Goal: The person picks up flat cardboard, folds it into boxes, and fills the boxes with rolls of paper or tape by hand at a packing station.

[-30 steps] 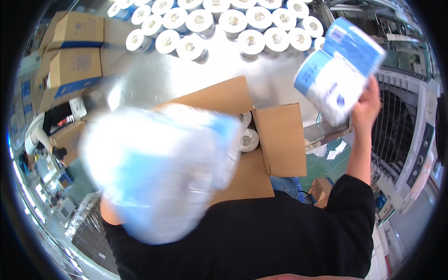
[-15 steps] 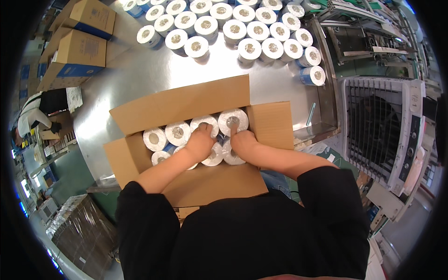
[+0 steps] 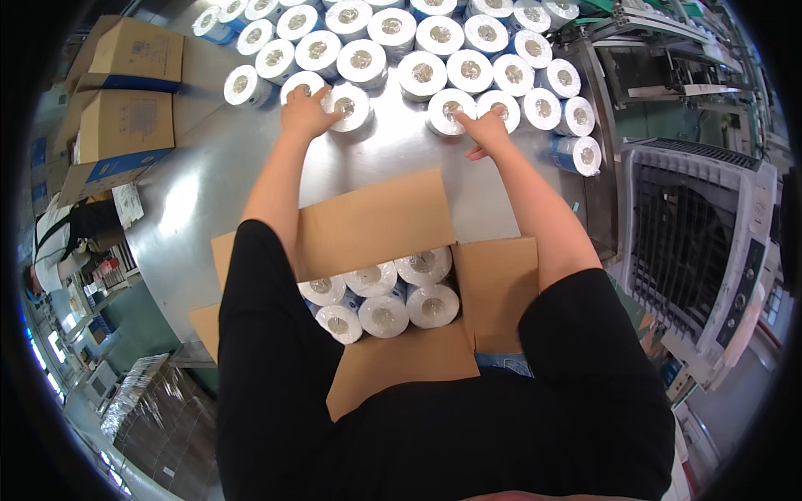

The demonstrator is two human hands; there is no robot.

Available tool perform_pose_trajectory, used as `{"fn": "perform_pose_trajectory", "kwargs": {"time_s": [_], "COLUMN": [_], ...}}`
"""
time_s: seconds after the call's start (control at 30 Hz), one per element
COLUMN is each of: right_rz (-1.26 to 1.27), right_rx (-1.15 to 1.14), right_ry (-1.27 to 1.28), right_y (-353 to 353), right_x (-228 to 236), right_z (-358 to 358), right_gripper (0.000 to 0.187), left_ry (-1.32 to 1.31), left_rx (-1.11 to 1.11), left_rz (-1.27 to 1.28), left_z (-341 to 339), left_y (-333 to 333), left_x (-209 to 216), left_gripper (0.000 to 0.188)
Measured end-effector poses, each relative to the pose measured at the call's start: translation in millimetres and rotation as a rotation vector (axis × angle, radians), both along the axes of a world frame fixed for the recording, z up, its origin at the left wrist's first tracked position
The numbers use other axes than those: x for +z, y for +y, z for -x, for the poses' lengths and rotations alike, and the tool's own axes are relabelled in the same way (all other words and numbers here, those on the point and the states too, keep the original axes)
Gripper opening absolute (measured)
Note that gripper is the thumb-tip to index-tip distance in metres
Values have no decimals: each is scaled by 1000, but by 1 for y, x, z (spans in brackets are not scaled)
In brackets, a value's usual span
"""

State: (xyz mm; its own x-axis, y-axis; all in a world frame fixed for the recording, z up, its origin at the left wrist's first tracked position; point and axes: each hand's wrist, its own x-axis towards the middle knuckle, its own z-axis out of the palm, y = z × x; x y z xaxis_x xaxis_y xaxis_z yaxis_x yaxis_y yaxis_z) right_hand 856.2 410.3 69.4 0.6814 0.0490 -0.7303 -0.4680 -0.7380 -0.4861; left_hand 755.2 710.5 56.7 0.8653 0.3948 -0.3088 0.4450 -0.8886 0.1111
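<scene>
Over the far half of the shiny metal worktop (image 3: 209,200), both bare arms stretch straight forward from black short sleeves, passing above an open cardboard box (image 3: 380,230) that sits just in front of the person. At full reach the left hand (image 3: 306,109) lies palm down with fingers spread, touching a wrapped white paper roll (image 3: 348,107) and the roll just to its left; the fingers rest on the rolls' tops and are not closed around either one. At the end of its own arm the right hand (image 3: 484,129) is likewise open, fingertips on the top of another wrapped roll (image 3: 449,111) (its thumb hangs loose toward the box), with a further roll touching it on the right. These rolls form the near edge of a dense cluster of upright rolls (image 3: 418,42) packed side by side across the back of the worktop. Inside the box, more rolls (image 3: 383,296) stand on end, filling the visible part between its raised flaps. Closed cardboard cartons (image 3: 125,125) are stacked at the worktop's left end, and a grey louvred machine (image 3: 693,242) stands off to the right.
</scene>
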Motion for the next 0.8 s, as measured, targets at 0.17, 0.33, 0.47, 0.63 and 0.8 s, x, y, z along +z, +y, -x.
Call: {"fn": "perform_pose_trajectory", "kwargs": {"time_s": [0.17,0.33,0.47,0.63,0.8], "right_rz": [24,21,45,-125,-270], "right_rx": [-90,-165,-113,1,139], "right_ry": [-234,-290,-524,-354,-732], "right_y": [5,1,-13,-95,-105], "right_x": [-55,-67,-56,-5,191], "right_z": [9,9,16,7,36], "right_gripper": [105,92,87,81,61], "left_ry": [9,4,23,-355,-191], "left_rx": [78,-8,187,271,606], "left_rz": [-122,-218,265,855,876], "left_z": [-25,-16,-3,134,289], "left_y": [-14,-1,33,63,-45], "left_x": [-22,-11,88,250,304], "left_gripper": [50,43,45,37,33]}}
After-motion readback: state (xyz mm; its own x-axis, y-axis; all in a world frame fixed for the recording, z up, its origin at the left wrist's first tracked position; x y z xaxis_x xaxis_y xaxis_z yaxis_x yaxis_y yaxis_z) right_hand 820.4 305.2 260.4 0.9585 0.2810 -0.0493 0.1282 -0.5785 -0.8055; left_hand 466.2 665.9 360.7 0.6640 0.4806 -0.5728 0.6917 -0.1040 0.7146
